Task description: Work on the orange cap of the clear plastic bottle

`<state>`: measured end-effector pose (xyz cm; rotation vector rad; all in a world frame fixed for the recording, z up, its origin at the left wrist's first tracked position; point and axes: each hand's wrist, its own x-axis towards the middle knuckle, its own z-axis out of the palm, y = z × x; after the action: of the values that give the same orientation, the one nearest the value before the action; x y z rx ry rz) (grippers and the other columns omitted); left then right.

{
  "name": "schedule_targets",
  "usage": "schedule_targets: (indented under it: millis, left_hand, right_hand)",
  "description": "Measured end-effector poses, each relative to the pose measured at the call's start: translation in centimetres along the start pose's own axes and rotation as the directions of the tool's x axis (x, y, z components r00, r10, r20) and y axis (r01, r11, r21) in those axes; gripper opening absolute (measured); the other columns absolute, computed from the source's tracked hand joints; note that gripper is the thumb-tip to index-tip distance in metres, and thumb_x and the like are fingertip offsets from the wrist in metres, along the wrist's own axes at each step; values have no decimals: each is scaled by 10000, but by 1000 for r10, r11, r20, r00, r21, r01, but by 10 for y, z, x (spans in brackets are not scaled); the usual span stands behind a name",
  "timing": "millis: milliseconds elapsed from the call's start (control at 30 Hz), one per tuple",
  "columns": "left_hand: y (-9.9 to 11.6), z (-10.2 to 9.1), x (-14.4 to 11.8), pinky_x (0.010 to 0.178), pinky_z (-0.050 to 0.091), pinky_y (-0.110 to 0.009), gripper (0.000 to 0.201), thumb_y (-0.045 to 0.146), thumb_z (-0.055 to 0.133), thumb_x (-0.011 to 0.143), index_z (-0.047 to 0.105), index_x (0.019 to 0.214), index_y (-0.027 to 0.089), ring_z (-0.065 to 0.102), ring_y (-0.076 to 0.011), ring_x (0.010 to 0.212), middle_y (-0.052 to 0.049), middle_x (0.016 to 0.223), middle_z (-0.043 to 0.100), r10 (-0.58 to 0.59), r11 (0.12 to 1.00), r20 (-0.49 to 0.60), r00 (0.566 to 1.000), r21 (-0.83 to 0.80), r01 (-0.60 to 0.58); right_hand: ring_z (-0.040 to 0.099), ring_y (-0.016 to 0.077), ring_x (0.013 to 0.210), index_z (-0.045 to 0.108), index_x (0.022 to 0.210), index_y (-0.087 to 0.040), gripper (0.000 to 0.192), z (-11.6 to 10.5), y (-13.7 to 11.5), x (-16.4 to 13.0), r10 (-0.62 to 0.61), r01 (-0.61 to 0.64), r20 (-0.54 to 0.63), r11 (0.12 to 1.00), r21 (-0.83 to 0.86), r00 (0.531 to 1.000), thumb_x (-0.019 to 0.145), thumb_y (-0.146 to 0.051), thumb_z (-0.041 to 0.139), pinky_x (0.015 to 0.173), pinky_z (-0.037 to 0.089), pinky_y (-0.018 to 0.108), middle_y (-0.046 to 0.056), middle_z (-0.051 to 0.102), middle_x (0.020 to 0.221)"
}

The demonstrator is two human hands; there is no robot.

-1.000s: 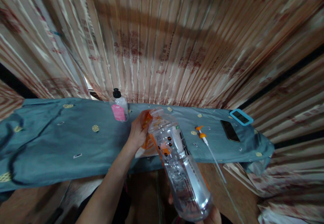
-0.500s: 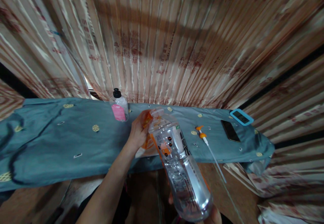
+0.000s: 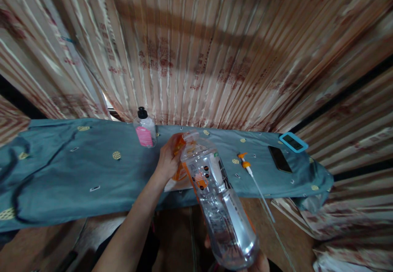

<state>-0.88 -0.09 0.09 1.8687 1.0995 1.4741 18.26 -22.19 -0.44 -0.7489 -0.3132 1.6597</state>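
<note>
My right hand (image 3: 260, 261) grips a large clear plastic bottle (image 3: 219, 206) near its base, at the bottom of the view. The bottle tilts with its neck up and to the left, and its label carries orange and black print. My left hand (image 3: 169, 159) is closed around an orange container (image 3: 181, 171) on the cloth. The neck of the clear bottle leans over the top of this container, and whether the two mouths touch is hidden. Most of my right hand's fingers are behind the clear bottle.
A clear bottle with a pink label and black cap (image 3: 145, 134) stands left of my left hand. To the right lie an orange and white pump with a long tube (image 3: 246, 165), a dark phone (image 3: 280, 159) and a blue-framed display (image 3: 294, 141). A pleated curtain (image 3: 190, 59) hangs behind the cloth-covered table (image 3: 67, 173).
</note>
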Motion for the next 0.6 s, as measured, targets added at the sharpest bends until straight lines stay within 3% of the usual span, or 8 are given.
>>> schedule_targets:
  millis: [167, 300, 433, 600]
  left_hand:
    - [-3, 0, -1, 942, 520, -387, 399, 476, 481, 927, 618, 1159, 181, 678, -278, 1067, -111, 1162, 726, 3, 1000, -5, 1000, 1, -3]
    - [-2, 0, -1, 934, 524, -380, 389, 470, 469, 937, 621, 1153, 184, 682, -267, 1050, -106, 1146, 729, 17, 1000, -9, 1000, 10, -17]
    - [1, 0, 0, 931, 527, -378, 399, 482, 463, 938, 631, 1138, 180, 683, -266, 1040, -102, 1134, 730, 3, 1000, -5, 1000, 18, -3]
    - [1, 0, 0, 917, 532, -390, 385, 480, 483, 921, 629, 1118, 182, 687, -270, 1013, -99, 1102, 736, 1, 1000, -9, 1000, 12, -1]
  right_hand:
    - [780, 288, 864, 785, 1089, -251, 665, -2, -1, -1, 28, -26, 41, 999, -43, 999, 531, -595, 897, 745, 615, 311, 154, 804, 1009]
    - [782, 302, 845, 790, 1068, -273, 660, -1, -2, 1, 36, -35, 17, 999, -37, 999, 503, -593, 908, 751, 622, 336, 135, 807, 1007]
    - [784, 279, 805, 792, 1053, -251, 710, -3, -1, 2, 25, -25, 2, 999, -48, 1000, 448, -597, 927, 649, 612, 298, 127, 805, 1025]
    - [782, 267, 831, 795, 1044, -241, 646, -2, -3, 0, 61, -60, 30, 998, -27, 998, 508, -579, 916, 723, 607, 304, 162, 795, 1039]
